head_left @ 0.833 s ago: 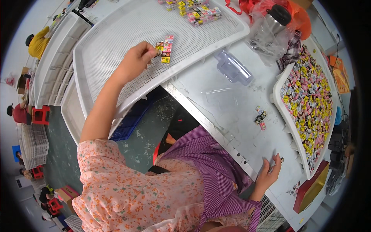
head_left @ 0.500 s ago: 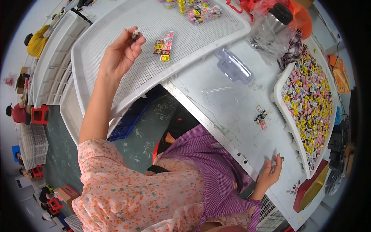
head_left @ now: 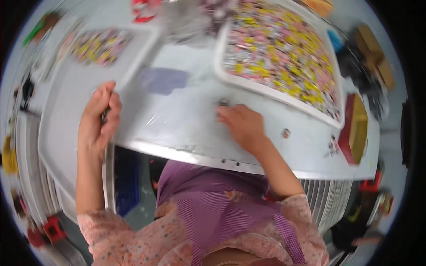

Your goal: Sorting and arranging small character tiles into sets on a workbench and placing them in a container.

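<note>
Pinched in your left hand (head_left: 98, 122) was a small dark piece (head_left: 104, 116) above the table's (head_left: 186, 128) near edge; your right hand (head_left: 239, 124) lay spread, and loosening could have dropped it off.

Small-parts sorting or packing workshop, not a home. Long pale worktable (head_left: 186, 128) with a metal front edge, set up as a work station. 2 big white perforated trays: 1 at right (head_left: 230, 80) heaped with a mass of tiny multicoloured pieces, mostly yellow, pink and black; 1 at left (head_left: 57, 133) mostly bare with a small batch of the same pieces (head_left: 100, 44) at its far end. Clear plastic bag (head_left: 163, 80) lies on the table between the trays. Red and yellow bin (head_left: 355, 128) at the right end of the table. More white trays stacked on the floor at lower right (head_left: 328, 199). Whole view is motion-blurred.
</note>
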`<action>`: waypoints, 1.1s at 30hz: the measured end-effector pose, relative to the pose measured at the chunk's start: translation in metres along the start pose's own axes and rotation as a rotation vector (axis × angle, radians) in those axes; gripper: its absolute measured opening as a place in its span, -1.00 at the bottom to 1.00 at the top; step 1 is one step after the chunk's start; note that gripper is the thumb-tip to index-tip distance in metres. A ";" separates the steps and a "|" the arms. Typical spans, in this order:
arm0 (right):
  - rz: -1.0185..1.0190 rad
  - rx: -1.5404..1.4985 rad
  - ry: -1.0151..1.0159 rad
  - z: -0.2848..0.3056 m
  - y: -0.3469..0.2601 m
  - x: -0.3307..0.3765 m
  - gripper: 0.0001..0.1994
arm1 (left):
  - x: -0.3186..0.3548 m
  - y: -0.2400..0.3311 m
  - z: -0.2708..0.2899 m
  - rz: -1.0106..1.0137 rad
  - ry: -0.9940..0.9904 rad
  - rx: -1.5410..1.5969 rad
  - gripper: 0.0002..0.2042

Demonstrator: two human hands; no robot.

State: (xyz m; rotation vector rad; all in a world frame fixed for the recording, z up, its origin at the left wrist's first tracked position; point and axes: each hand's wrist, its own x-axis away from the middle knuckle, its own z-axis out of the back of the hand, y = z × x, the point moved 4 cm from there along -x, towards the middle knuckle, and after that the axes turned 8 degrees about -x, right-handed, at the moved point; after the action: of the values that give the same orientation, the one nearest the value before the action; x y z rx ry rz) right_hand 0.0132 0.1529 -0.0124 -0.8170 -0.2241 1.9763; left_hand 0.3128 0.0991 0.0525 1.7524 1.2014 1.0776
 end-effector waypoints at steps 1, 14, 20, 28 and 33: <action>0.072 -0.063 0.139 -0.002 0.000 0.000 -0.75 | -0.002 -0.009 -0.013 0.013 -0.038 -0.092 -0.80; 0.064 -0.166 0.161 -0.003 0.017 0.012 -0.82 | -0.129 -0.072 -0.244 -0.434 -0.680 -1.039 -0.77; -0.030 0.014 0.034 0.004 0.020 0.016 -0.83 | -0.158 -0.152 -0.311 -0.796 -0.838 -1.602 -0.77; 0.056 -0.172 0.096 -0.009 0.015 0.014 -0.82 | -0.160 -0.149 -0.300 -0.702 -0.733 -1.692 -0.87; 0.005 -0.171 0.067 -0.004 0.017 0.014 -0.75 | -0.127 -0.083 -0.249 -0.867 -0.438 -1.122 -0.86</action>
State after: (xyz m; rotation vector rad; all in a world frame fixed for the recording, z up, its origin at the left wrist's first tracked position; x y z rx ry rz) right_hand -0.0013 0.1549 -0.0296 -0.9930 -0.3560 1.9498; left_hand 0.0296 0.0300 0.0422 0.4444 0.6798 0.5548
